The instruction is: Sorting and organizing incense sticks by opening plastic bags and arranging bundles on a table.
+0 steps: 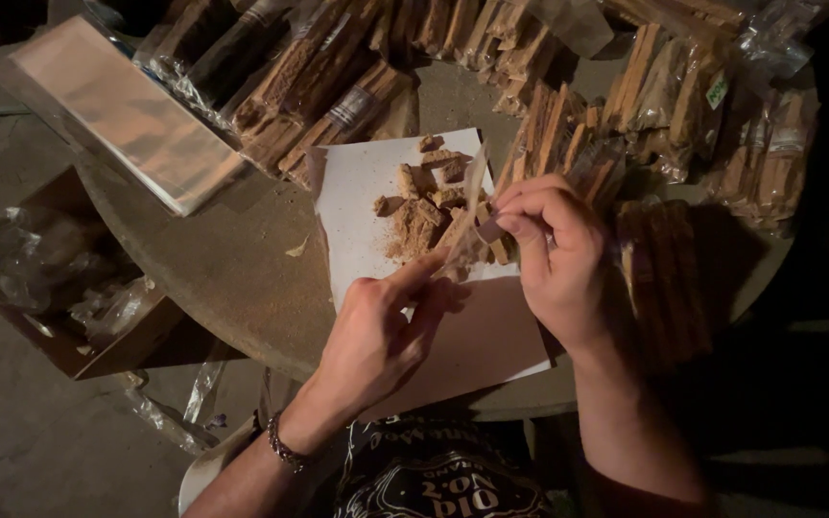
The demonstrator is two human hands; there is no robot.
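Seen from above, the left hand (376, 331) pinches the lower edge of a small clear bag (467, 225) while the right hand (549, 254), fingers closed, holds a wood piece (493, 233) at its mouth. Both hover over a white paper sheet (362, 206) heaped with wood chips (424, 206). Many filled packets (338, 82) already crowd the round tabletop (232, 264); loose chips remain. The near edge is close, leaving little free room.

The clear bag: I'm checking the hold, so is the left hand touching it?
Touching. The head view shows the left hand with its fingertips pinching the lower edge of the clear bag, while the right hand pinches its other side.
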